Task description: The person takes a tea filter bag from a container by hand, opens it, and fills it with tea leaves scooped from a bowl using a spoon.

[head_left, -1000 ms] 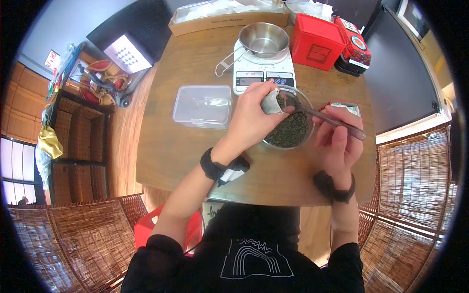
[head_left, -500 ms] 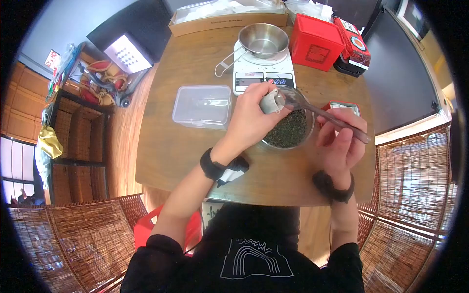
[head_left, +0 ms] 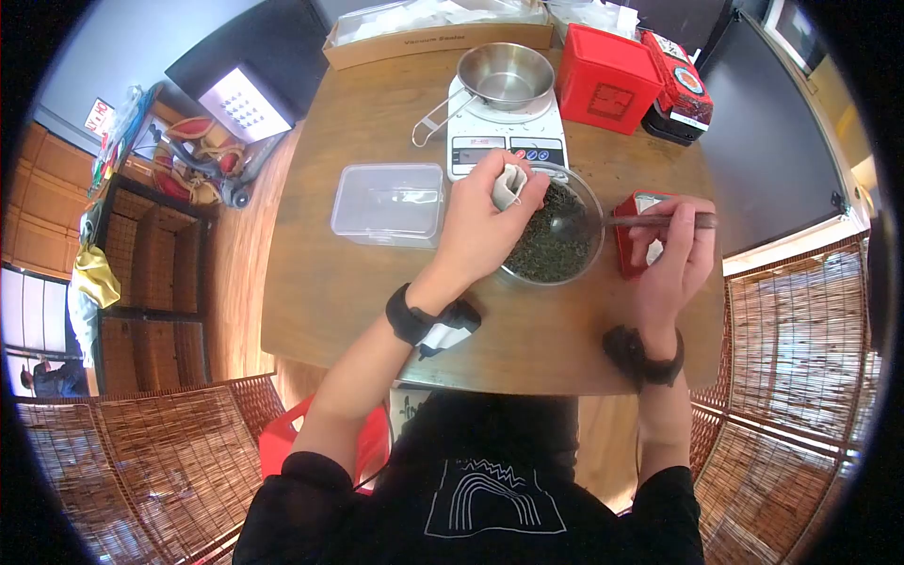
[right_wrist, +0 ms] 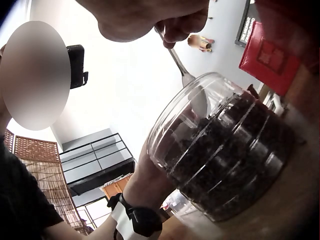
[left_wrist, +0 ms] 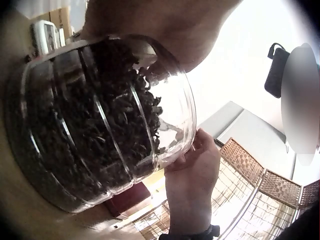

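A glass bowl [head_left: 591, 252] of dark loose tea leaves [head_left: 541, 247] stands on the round wooden table [head_left: 320, 282]. My left hand [head_left: 480, 221] pinches a small white tea bag [head_left: 508, 185] over the bowl's left rim. My right hand [head_left: 670, 254] holds the handle of a metal spoon [head_left: 650, 221], whose bowl dips into the leaves. In the left wrist view the glass bowl [left_wrist: 100, 130] fills the frame, with the right hand [left_wrist: 192, 180] behind it. In the right wrist view the spoon [right_wrist: 187, 80] reaches into the bowl [right_wrist: 225, 145].
A white kitchen scale [head_left: 504, 132] carries a steel pan [head_left: 504, 73] behind the bowl. A clear lidded plastic box [head_left: 389, 203] lies to the left. A red tin [head_left: 607, 80], a red-and-black box [head_left: 680, 89] and a cardboard tray [head_left: 433, 28] stand at the back. A small red tin [head_left: 640, 235] sits under my right hand.
The spoon has dropped from beside the tea bag into the leaves, its handle now level. My left hand has lifted the bag slightly up and to the left.
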The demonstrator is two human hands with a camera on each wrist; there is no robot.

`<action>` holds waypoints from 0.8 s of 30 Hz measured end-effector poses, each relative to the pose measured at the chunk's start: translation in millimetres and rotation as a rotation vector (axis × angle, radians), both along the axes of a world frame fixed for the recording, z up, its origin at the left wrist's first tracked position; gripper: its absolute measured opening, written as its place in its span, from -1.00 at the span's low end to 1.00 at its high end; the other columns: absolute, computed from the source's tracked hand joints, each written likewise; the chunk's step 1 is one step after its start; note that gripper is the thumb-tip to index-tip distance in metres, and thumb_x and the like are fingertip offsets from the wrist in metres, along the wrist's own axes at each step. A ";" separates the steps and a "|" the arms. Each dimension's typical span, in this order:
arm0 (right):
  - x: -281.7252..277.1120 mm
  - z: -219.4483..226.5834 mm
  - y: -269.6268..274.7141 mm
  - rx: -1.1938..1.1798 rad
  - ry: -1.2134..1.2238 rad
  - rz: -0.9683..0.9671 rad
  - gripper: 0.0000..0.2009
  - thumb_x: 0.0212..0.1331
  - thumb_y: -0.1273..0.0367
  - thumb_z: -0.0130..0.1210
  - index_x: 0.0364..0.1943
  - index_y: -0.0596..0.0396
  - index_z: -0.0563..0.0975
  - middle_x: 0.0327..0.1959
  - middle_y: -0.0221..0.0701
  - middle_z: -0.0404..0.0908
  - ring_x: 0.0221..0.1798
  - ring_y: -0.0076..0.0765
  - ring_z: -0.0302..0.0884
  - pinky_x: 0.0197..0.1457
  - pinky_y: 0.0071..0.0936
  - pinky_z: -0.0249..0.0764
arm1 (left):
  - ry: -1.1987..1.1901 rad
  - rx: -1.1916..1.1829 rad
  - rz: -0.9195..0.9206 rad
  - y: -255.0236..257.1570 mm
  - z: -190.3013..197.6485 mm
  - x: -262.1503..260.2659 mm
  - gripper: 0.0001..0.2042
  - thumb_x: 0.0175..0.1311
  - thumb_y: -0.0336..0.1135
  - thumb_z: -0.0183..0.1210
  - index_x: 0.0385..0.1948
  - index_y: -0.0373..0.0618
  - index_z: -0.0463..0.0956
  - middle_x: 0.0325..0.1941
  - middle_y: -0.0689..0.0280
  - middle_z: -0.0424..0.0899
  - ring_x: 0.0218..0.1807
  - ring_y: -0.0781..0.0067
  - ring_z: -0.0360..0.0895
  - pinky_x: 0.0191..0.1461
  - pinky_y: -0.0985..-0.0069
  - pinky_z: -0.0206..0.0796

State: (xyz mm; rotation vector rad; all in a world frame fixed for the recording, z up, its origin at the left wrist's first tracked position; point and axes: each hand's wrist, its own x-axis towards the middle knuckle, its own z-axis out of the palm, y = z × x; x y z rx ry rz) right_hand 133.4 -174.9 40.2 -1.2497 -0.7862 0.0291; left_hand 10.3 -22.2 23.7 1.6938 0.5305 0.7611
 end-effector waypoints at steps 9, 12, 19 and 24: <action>-4.8 -5.2 -4.0 -0.109 -0.191 0.287 -0.85 0.43 0.43 -0.07 -0.26 0.25 0.47 -0.45 -0.39 0.59 -0.44 -0.60 0.53 -0.38 -0.66 0.43 | -0.052 0.088 0.000 -0.1 -1.3 0.4 -0.82 0.20 -0.39 0.32 -0.43 -0.18 0.46 -0.29 0.28 0.65 0.03 0.45 0.56 0.04 0.50 0.34; -5.3 -2.4 -5.5 -0.095 -0.254 0.315 -0.87 0.42 0.45 -0.05 -0.27 0.25 0.46 -0.44 -0.38 0.59 -0.42 -0.59 0.55 -0.37 -0.65 0.44 | -0.031 0.104 0.014 -0.6 1.0 -0.1 -0.83 0.22 -0.38 0.31 -0.41 -0.18 0.47 -0.29 0.28 0.65 0.02 0.45 0.57 0.04 0.49 0.34; -10.8 2.0 -4.2 -0.076 -0.172 0.253 -0.88 0.41 0.48 -0.06 -0.29 0.24 0.45 -0.45 -0.37 0.58 -0.46 -0.56 0.54 -0.36 -0.64 0.46 | -0.017 0.112 0.015 2.4 -4.1 -0.9 -0.88 0.28 -0.37 0.23 -0.37 -0.18 0.48 -0.26 0.29 0.65 -0.39 0.69 0.51 -0.18 0.59 0.35; -7.6 4.2 -3.0 -0.184 -0.140 0.342 -0.89 0.41 0.48 -0.05 -0.28 0.21 0.45 -0.51 -0.43 0.54 -0.49 -0.61 0.49 -0.41 -0.65 0.39 | -0.028 0.066 0.014 0.7 -2.5 -0.1 -0.88 0.24 -0.41 0.25 -0.40 -0.17 0.47 -0.28 0.29 0.65 -0.20 0.60 0.55 -0.09 0.55 0.35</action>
